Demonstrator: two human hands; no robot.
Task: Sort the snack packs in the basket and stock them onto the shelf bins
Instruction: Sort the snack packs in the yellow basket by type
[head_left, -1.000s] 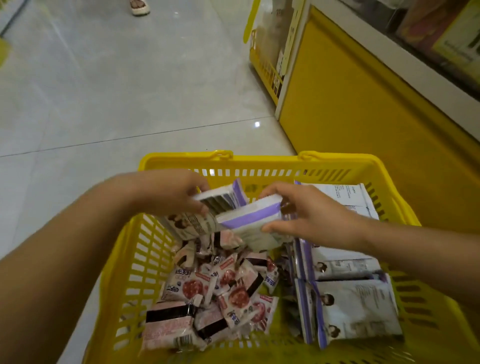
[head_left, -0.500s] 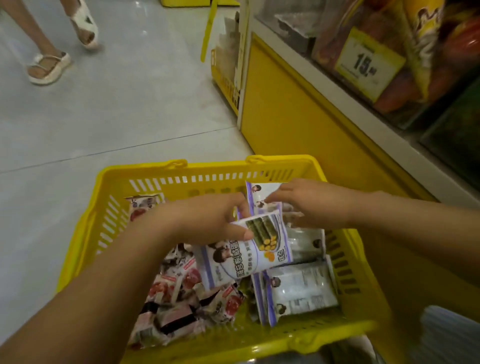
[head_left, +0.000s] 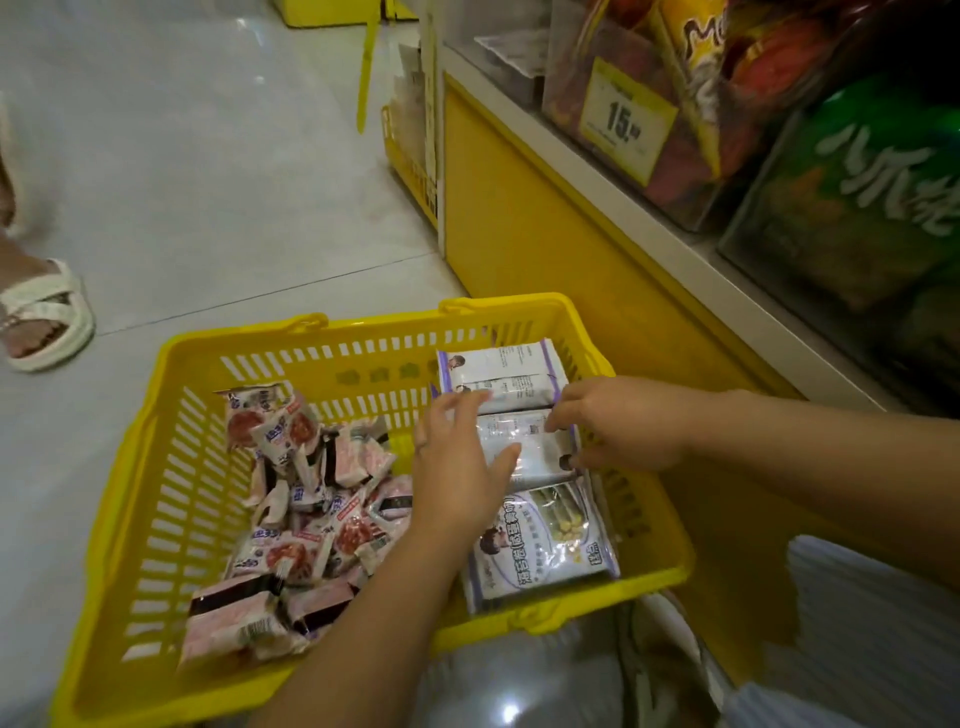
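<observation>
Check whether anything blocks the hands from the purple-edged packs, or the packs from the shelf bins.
Nothing blocks the hands: the left hand rests on the middle purple-edged pack and the right hand pinches its edge. Toward the shelf bins, only the basket's right wall intervenes; above it the path looks open.

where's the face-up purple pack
Head view: the face-up purple pack lies in the near right corner of the yellow basket, just nearer the camera than the left hand, right of the pink snack packs.
</observation>
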